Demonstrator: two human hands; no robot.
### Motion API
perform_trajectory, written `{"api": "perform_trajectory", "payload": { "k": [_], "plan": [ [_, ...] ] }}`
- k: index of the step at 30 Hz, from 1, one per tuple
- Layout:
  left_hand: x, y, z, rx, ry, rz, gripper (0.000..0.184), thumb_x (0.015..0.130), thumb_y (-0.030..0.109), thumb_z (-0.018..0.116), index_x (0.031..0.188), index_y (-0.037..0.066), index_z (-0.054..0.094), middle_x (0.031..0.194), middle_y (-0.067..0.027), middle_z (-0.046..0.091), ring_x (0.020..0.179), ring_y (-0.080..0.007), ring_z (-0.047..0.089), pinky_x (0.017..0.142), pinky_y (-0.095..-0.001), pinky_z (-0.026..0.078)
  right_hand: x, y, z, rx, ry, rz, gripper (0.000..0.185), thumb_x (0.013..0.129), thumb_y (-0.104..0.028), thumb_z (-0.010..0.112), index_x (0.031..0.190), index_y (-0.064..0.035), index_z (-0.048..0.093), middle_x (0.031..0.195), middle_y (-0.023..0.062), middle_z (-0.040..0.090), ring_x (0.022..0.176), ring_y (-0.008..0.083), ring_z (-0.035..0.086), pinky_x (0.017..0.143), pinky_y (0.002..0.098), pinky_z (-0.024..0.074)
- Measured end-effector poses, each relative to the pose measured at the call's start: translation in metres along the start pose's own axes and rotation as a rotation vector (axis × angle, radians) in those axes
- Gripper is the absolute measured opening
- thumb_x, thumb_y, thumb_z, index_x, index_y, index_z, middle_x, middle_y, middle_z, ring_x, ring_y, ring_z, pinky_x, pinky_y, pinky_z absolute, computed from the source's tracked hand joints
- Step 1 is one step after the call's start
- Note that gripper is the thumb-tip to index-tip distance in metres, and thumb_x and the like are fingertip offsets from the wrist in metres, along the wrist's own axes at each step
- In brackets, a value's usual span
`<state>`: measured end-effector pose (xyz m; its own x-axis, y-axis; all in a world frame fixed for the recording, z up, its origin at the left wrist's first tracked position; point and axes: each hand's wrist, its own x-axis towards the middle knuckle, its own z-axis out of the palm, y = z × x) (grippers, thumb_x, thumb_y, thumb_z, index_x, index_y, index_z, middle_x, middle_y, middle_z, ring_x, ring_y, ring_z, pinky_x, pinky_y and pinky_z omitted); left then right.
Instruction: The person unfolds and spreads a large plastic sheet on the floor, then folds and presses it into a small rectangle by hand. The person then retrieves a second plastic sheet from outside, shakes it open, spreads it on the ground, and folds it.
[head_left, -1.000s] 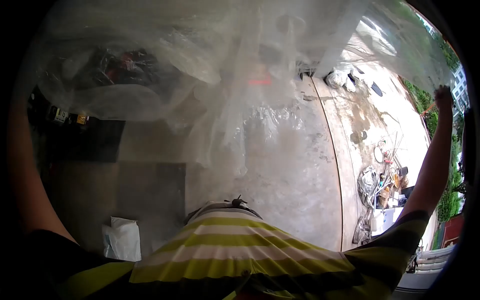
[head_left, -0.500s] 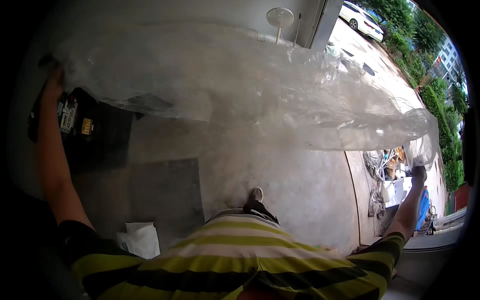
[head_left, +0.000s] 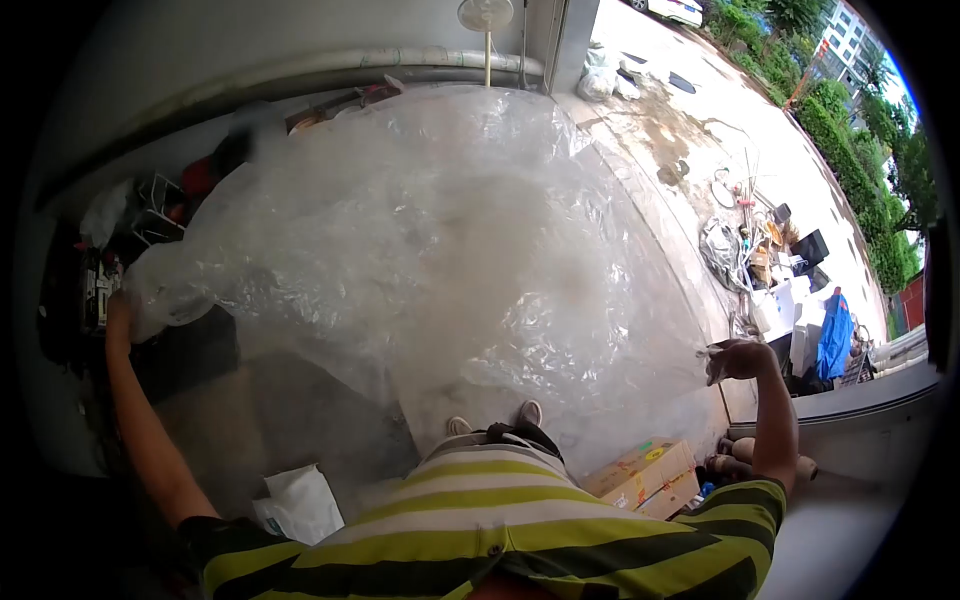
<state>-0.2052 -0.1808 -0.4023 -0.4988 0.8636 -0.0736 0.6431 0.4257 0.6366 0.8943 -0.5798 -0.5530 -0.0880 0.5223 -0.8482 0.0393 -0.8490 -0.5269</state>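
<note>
A large sheet of clear plastic [head_left: 430, 240] spreads wide in front of me, low over the floor, and stretches from one hand to the other. At the far left my left hand [head_left: 119, 312] is closed on its left end, where the film bunches up. My right hand [head_left: 738, 360] grips the right edge of the sheet, with a crumpled bit of film at the fingers. Both arms are held out to the sides.
A cardboard box [head_left: 648, 478] is by my right side, a white bag [head_left: 300, 505] at lower left. A fan [head_left: 485, 14] and a pipe [head_left: 400, 58] are along the wall. Outside the doorway lie a blue cloth [head_left: 834, 335] and piled odds and ends.
The sheet has come down from high in front of me and spread out lower. Both hands have dropped, the right one also moving inward. The cardboard box has come into view.
</note>
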Motion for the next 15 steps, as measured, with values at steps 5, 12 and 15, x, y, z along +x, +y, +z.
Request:
{"api": "perform_trajectory", "payload": {
  "k": [5,12,15],
  "plan": [
    [-0.039,-0.018,0.011,0.071,-0.185,0.22,0.056,0.096,0.027,0.057,0.143,0.004,0.04,0.138,-0.0137,0.048,0.124,-0.0258,0.047,0.101,-0.0384,0.038,0.122,0.071,0.056,-0.339,-0.306,0.325,0.055,0.1,-0.046,0.041,0.117,0.002,0.062,0.099,0.0079,0.071,0.079,0.0132,0.058,0.07,0.0244,0.0476],
    [-0.083,-0.017,0.072,-0.811,-0.5,0.159,0.078,0.09,0.018,0.066,0.153,0.015,0.02,0.152,-0.0072,0.026,0.137,-0.0261,0.031,0.109,-0.0418,0.03,0.176,0.078,0.092,-0.583,0.022,0.407,0.02,0.087,-0.005,0.059,0.104,0.0004,0.067,0.08,0.008,0.064,0.079,0.0207,0.069,0.069,0.0268,0.0486],
    [-0.088,0.001,0.086,-0.683,-0.417,0.174,0.071,0.094,0.013,0.058,0.153,0.016,0.019,0.153,-0.0077,0.027,0.137,-0.0257,0.031,0.11,-0.0404,0.03,0.196,0.079,0.04,-0.03,0.379,-0.506,0.023,0.085,-0.006,0.058,0.101,0.0084,0.067,0.08,0.0153,0.067,0.071,0.0222,0.065,0.066,0.0276,0.0501]
  ]
}}
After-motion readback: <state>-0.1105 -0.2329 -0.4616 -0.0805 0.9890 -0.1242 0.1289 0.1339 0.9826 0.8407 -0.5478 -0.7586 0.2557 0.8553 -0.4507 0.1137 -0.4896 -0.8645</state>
